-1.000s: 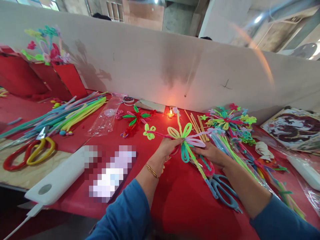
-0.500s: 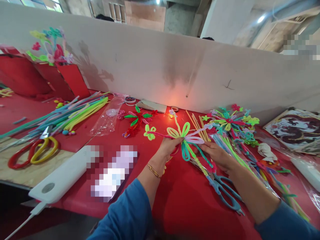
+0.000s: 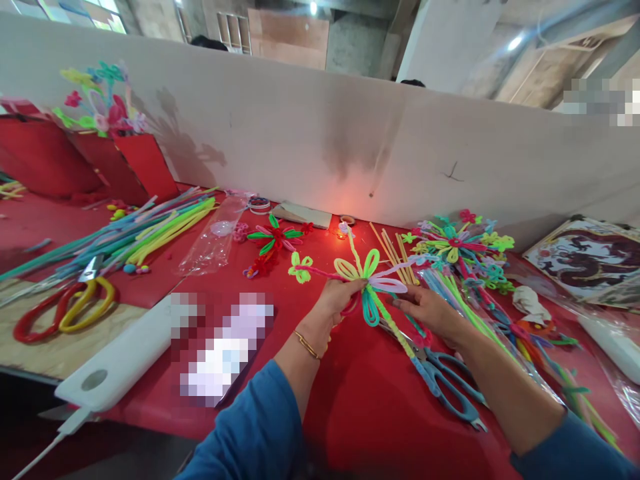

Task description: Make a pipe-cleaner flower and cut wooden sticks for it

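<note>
Blue scissors (image 3: 433, 368), one pair, lie near one flower (image 3: 369, 280) the left hand's grip (image 3: 334, 300) pinches; right hand's grip (image 3: 434, 312) unclear.

The worktop (image 3: 345, 407) below the fingers (image 3: 417, 297) is bright red, with a beige patch (image 3: 30, 360) well off to their left. Straight past them there's a pale wall (image 3: 270, 133), kinda grubby, dark smudge (image 3: 343, 137) on it and an orange glow (image 3: 346, 195) low down. Over its top, way beyond the fingers: grey concrete (image 3: 354, 48), a white pillar (image 3: 443, 47) off right, a window (image 3: 107, 15) far left, two lit lamps (image 3: 516, 43). Under the worktop, to their left, it's too dark to make out much.
</note>
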{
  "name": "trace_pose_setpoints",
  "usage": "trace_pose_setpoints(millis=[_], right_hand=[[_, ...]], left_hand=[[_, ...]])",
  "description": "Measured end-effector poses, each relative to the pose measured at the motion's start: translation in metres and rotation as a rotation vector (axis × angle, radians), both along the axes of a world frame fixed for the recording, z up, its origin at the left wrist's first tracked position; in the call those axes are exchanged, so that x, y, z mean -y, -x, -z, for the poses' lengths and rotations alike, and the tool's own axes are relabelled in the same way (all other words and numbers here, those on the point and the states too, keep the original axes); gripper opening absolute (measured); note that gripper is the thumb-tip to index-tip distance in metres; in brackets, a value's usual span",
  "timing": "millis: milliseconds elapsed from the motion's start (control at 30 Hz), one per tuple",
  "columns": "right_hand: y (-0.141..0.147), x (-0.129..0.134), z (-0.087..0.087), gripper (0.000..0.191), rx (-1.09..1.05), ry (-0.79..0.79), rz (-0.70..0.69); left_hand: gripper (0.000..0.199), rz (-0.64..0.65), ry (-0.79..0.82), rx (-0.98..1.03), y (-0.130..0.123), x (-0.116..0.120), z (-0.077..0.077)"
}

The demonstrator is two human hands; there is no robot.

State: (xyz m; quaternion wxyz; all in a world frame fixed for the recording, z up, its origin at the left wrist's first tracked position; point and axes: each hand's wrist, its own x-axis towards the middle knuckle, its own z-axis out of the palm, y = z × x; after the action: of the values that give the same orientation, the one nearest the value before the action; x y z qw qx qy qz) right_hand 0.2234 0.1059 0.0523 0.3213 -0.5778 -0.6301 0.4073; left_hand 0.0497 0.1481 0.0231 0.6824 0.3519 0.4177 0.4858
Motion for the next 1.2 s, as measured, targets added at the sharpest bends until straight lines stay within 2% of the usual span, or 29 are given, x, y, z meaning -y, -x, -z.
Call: trace_pose_setpoints(millis=[100,267,433,600,733,800,867,933,1033,1100,1200], right_hand=[[0.007,-0.005,0.002,0.032,0.020,-0.082,-0.003],[0.023,-0.012,0.008,0.027,-0.032,-0.106,0.067],[0.027,-0.015,0.008,0.020,0.024,-0.092,0.071],[0.027,-0.020,0.009,0.019,0.083,-0.110,0.073],[0.026,-0.018,0.001,0.026,0.090,-0.124,0.034],[0.019,-0.010,-0.003,0.032,0.077,-0.175,0.074],[0.006,0.004,-0.002,0.040,0.030,-0.225,0.200],[-0.008,0.021,0.004,0.041,-0.015,-0.177,0.292],[-0.018,0.046,0.013,0.042,-0.009,0.083,0.228],[-0.014,0.059,0.016,0.046,-0.097,0.243,0.132],[0.003,0.071,0.015,0.043,-0.272,0.347,0.077]], left_hand=[[0.014,0.013,-0.022,0.005,-0.002,0.001,0.001],[0.016,0.074,-0.009,-0.006,-0.004,0.002,0.002],[0.018,0.050,-0.011,-0.018,-0.003,0.004,-0.004],[0.020,0.060,-0.041,0.120,-0.003,0.003,-0.003],[0.022,0.098,-0.008,0.149,0.001,-0.001,-0.002],[0.023,0.087,0.017,0.170,0.006,-0.004,-0.003],[0.024,0.033,0.037,0.193,0.013,-0.007,-0.006],[0.025,-0.023,0.041,0.211,0.021,-0.010,-0.008],[0.025,-0.039,0.007,0.265,0.029,-0.010,-0.013],[0.025,-0.019,-0.029,0.306,0.032,-0.008,-0.016],[0.027,0.033,-0.065,0.311,0.034,-0.004,-0.020]])
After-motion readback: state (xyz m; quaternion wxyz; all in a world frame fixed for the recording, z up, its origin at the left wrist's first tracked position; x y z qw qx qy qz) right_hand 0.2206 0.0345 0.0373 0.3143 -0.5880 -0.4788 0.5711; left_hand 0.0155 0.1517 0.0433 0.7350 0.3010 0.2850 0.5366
